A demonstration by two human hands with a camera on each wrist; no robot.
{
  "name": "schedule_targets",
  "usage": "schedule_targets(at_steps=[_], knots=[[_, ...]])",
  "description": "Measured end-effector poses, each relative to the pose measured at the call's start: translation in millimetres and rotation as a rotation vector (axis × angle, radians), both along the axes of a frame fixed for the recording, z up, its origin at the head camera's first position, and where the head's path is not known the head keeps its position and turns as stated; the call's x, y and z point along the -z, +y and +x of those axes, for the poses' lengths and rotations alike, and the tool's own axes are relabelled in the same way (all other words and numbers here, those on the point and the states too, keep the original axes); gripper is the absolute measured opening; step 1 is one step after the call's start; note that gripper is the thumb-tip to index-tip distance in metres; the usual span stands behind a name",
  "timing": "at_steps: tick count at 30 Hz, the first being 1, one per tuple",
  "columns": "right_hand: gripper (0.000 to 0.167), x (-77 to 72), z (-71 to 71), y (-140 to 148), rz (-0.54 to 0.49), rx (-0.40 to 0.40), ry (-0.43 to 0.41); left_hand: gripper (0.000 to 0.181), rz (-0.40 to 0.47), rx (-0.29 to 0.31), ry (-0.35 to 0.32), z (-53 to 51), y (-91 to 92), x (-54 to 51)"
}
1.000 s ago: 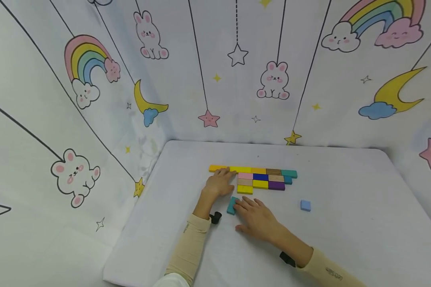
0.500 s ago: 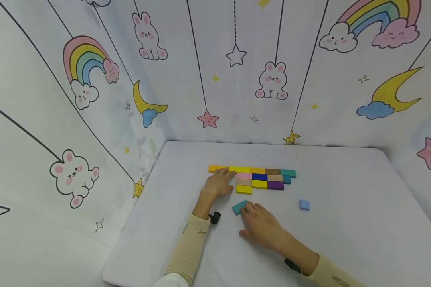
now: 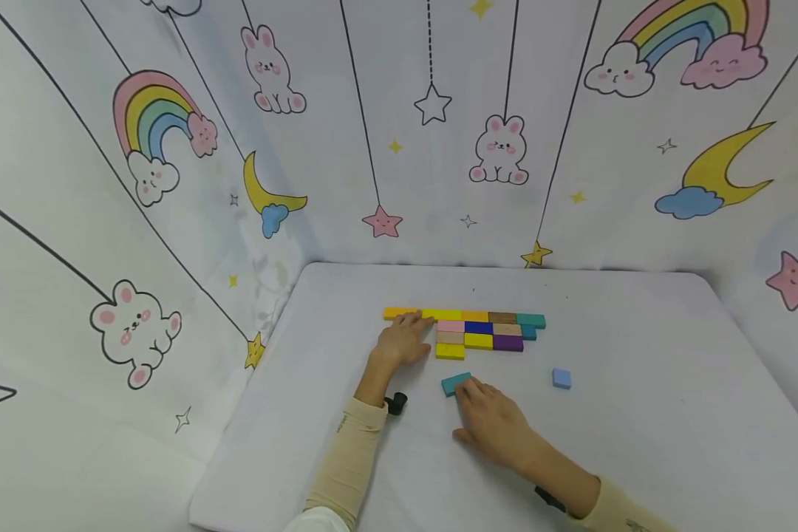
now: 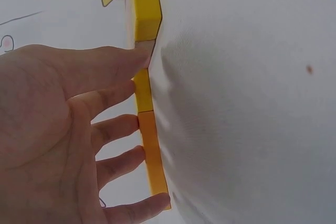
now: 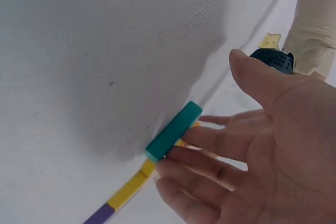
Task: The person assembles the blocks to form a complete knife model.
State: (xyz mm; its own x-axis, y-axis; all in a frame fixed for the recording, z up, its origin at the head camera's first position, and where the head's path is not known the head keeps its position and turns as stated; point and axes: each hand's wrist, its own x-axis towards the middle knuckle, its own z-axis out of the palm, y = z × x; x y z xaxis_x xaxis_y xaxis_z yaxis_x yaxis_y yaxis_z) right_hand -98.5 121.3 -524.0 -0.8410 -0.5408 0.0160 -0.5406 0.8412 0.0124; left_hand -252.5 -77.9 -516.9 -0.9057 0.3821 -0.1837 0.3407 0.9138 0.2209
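Observation:
In the head view a teal block (image 3: 454, 385) lies slantwise on the white table, in front of a flat layout of coloured blocks (image 3: 479, 327). My right hand (image 3: 495, 425) touches this block with its fingertips; the right wrist view shows the thumb held away from the teal block (image 5: 174, 132). My left hand (image 3: 399, 343) rests at the left side of the layout. Up close in the left wrist view, its fingertips touch an orange block (image 4: 153, 150) and a yellow block (image 4: 143, 93), and the thumb is at a pale pink block beside them.
A light blue square block (image 3: 561, 378) lies alone to the right. At the layout's front right sits a purple block (image 3: 508, 343). The white table (image 3: 638, 428) meets a patterned curtain (image 3: 439, 148) at its back edge.
My right hand has shifted right and slightly toward me, and the teal block has moved with it, turning from lengthwise to nearly crosswise. My left hand stays on the layout.

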Motion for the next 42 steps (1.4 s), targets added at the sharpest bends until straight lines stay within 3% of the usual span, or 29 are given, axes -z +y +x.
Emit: schedule_targets(at_steps=[10,21,42], knots=[[0.083,3.3,4.5,9,-0.011,0.058,-0.046,0.062,-0.002,-0.006,-0.006,-1.0,-0.6,5.2],[0.083,2.9,2.0,19,-0.008,0.075,0.015,0.062,0.004,-0.021,-0.022,0.0,0.2,4.2],[0.08,6.2,-20.8,33,-0.015,0.112,0.09,0.062,-0.011,-0.006,-0.002,-2.3,0.5,3.9]])
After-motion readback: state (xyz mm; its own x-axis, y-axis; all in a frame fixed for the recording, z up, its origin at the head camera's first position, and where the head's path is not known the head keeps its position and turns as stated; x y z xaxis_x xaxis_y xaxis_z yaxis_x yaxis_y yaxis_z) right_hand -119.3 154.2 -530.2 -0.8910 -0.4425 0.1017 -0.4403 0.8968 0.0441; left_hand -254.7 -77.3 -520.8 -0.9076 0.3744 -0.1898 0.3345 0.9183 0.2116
